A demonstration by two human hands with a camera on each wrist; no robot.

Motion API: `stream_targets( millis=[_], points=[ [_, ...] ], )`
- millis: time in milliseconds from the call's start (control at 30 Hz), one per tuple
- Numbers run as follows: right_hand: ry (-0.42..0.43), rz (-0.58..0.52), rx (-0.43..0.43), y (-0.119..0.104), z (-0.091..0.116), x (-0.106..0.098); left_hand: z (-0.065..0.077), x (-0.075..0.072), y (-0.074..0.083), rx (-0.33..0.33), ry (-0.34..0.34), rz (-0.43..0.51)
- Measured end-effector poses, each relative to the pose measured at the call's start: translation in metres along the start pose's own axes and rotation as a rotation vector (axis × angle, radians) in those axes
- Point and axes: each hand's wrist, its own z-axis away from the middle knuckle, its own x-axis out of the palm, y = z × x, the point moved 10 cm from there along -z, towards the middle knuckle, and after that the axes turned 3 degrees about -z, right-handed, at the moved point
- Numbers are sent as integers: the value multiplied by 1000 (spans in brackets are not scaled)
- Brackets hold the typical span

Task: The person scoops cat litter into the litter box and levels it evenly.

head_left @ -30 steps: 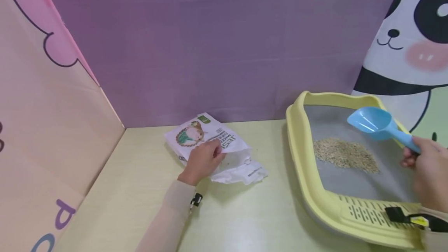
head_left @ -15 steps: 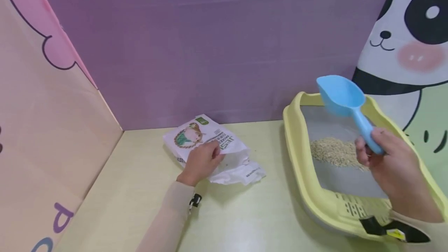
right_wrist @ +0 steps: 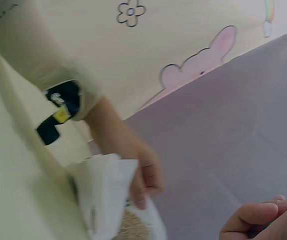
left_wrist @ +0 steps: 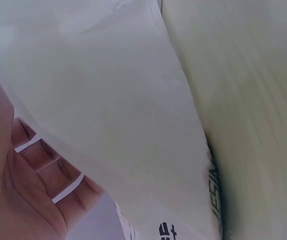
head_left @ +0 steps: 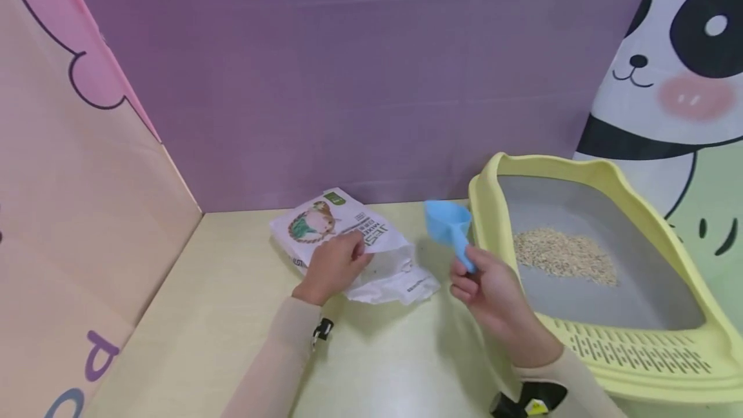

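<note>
On the table lies a white printed paper bag (head_left: 316, 221), its torn mouth facing right. My left hand (head_left: 336, 266) grips the upper edge of that mouth and lifts it; in the left wrist view, the fingers (left_wrist: 58, 175) are partly behind the paper. Tan granules (right_wrist: 132, 227) show inside the bag in the right wrist view. My right hand (head_left: 499, 302) holds a light blue scoop (head_left: 447, 219) by its handle, bowl pointing away, between the bag and a yellow litter box (head_left: 493, 231). The scoop is outside the right wrist view.
A patch of tan litter (head_left: 563, 255) lies on the grey floor of the litter box, which fills the right side of the table (head_left: 232, 315). A purple backdrop (head_left: 325, 82) stands behind, with a cartoon-printed panel on each side.
My right hand has carried the scoop left, from over the litter box to beside the bag, raising then lowering it. The left hand has kept its hold on the bag.
</note>
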Motion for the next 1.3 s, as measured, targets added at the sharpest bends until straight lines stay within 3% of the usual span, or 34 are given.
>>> stream_targets(
  millis=[133, 400, 600, 833, 1067, 1300],
  points=[
    [98, -36, 81, 27, -16, -4, 0, -1, -2, -10, -1, -6],
    [287, -65, 62, 44, -33, -18, 0, 2, -1, -7, -16, 10],
    [334, -35, 51, 52, -27, -19, -2, 3, 0, -5, -19, -6],
    [425, 27, 89, 95, -24, -27, -1, 2, 0, -13, -21, -20],
    [539, -80, 29, 98, -24, -50, -2, 4, 1, -12, -25, -19],
    [540, -153, 66, 110, -23, -57, -1, 4, -2, -16, -28, -26]
  ],
)
